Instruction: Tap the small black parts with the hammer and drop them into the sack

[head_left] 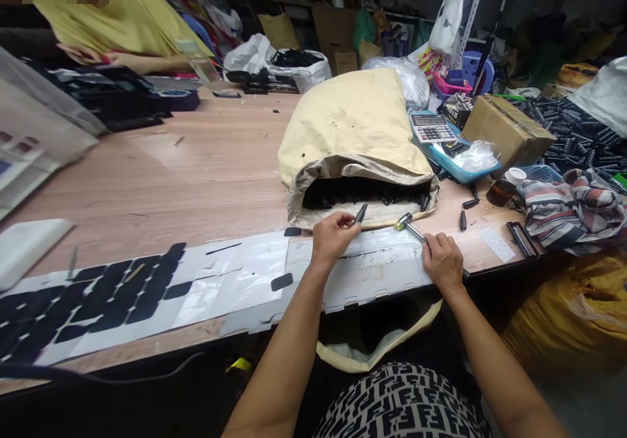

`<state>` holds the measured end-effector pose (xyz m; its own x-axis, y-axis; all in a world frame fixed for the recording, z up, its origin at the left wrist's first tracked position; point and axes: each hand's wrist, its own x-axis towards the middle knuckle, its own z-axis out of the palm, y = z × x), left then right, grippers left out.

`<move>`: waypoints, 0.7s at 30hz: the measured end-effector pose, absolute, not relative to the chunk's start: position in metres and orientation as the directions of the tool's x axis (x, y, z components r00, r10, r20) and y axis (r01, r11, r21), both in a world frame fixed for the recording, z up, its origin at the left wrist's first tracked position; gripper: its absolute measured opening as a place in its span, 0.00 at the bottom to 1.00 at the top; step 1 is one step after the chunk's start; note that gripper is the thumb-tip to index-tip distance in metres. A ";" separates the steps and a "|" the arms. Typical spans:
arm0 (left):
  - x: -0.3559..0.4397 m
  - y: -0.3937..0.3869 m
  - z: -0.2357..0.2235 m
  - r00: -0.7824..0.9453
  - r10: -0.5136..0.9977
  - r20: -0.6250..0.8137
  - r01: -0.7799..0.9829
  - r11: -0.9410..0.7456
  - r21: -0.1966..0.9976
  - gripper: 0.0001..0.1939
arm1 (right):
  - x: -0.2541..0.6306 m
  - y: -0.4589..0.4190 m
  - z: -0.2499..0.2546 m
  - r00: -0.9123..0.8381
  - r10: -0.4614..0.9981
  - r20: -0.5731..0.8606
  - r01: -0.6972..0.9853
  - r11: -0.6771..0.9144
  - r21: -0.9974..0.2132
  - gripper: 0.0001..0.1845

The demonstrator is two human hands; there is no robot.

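Note:
Between the thumb and fingers of my left hand (333, 237) is a small black tapered part (361, 213), held just in front of a cream sack (347, 118). The sack lies on its side, and its mouth faces me with dark pieces inside. My right hand (443, 262) grips the handle of a small hammer (415, 230). The hammer's metal head, with a yellowish face, rests near the sack's lower lip, over a white covered strip (377, 268) along the table edge. Black rounded patches (157, 281) lie on a white sheet to the left.
At the right are a blue basket (465, 170) with a calculator (433, 128), a cardboard box (507, 134), a white-capped bottle (502, 187) and a striped cloth (573, 213). Another person in a yellow top (122, 20) works across the table (215, 157). A yellow sack (573, 320) stands below right.

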<state>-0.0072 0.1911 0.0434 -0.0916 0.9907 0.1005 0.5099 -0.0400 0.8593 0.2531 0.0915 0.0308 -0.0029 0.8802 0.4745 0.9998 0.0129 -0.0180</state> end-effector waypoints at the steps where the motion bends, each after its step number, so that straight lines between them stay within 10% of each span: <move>1: -0.008 0.178 0.042 -0.012 0.993 0.116 0.485 -0.095 0.869 0.13 | 0.253 0.092 0.031 -0.003 0.880 0.475 1.000 0.012 -0.016 0.12; 6: 0.004 0.139 0.034 0.287 0.939 0.188 0.448 -0.305 0.841 0.09 | 0.253 0.092 0.034 -0.008 0.876 0.483 1.000 0.020 -0.020 0.12; 21: 0.010 0.145 0.014 0.319 0.926 0.202 0.466 -0.339 0.818 0.10 | 0.260 0.094 0.035 -0.031 0.884 0.467 0.994 0.074 -0.075 0.15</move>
